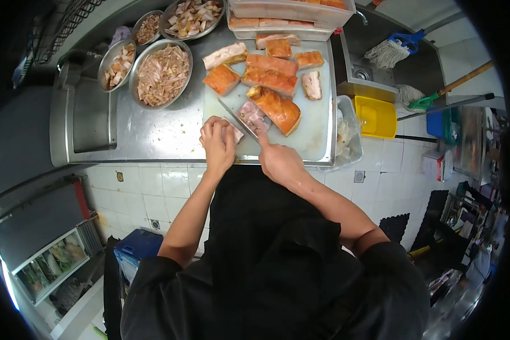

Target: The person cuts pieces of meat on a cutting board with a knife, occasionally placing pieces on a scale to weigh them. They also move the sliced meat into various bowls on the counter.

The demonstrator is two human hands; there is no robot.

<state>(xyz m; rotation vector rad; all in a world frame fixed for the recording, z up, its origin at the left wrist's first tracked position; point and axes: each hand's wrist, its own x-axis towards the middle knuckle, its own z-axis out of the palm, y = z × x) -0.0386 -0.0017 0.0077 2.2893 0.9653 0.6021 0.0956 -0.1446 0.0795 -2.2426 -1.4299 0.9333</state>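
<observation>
My right hand [281,162] grips the handle of a knife [238,118], its blade slanting up and left over the white cutting board [317,144]. On the blade's left side, my left hand [217,141] curls its fingers over a pale piece of meat [237,135]. Cut pink meat [253,117] lies against the other side of the blade. Just beyond it rests a big piece of roast pork [277,111] with orange-brown skin. Longer pork slabs [270,79] and several smaller chunks, such as a block [221,79], sit farther back on the board.
Left of the board, a metal bowl [189,89] holds sliced meat, with several more bowls behind it. A sink [95,122] lies at the far left. Plastic tubs [322,34] of pork stand at the back. A yellow bin [375,116] is to the right.
</observation>
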